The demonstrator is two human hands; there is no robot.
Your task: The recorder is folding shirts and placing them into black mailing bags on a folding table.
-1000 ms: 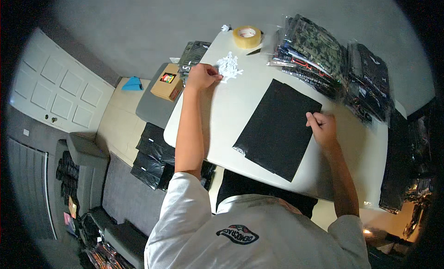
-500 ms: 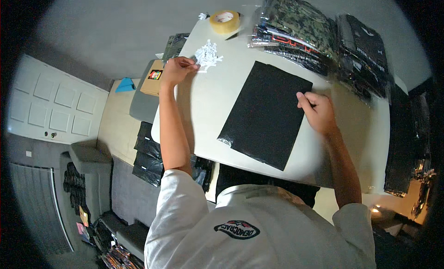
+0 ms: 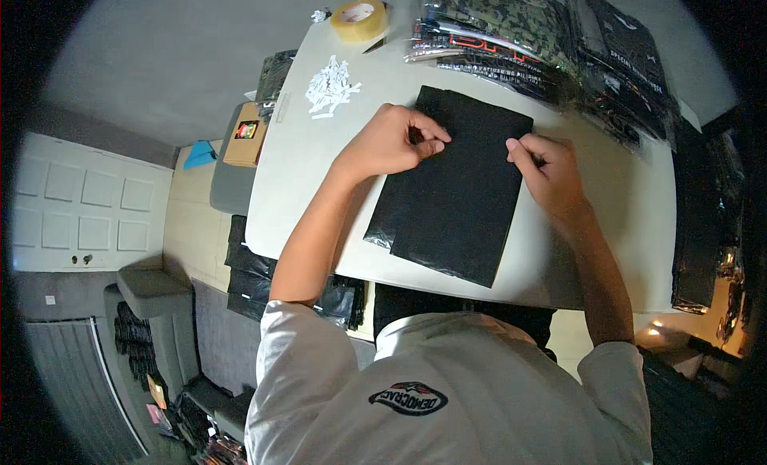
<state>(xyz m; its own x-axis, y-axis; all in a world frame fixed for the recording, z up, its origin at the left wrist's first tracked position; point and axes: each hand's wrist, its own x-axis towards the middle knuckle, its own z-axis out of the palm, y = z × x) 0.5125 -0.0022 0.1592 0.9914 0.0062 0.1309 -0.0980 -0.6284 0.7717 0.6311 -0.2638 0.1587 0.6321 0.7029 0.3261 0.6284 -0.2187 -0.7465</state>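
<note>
Tabletop [image 3: 296,157] — packet [image 3: 457,201] lengthwise away, slightly rightward

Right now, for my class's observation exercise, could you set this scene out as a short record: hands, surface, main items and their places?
Left hand: over the black package, fingertips drawn together; whether they pinch anything is unclear
Right hand: at the package's right edge, fingers curled
Surface: white table
Package position: flat on the table
Paper slips: loose white pile, left of the package
Tape roll: yellowish, beyond the slips
Bagged garments: piled toward the far right
Off the table: cardboard box, left side
</note>
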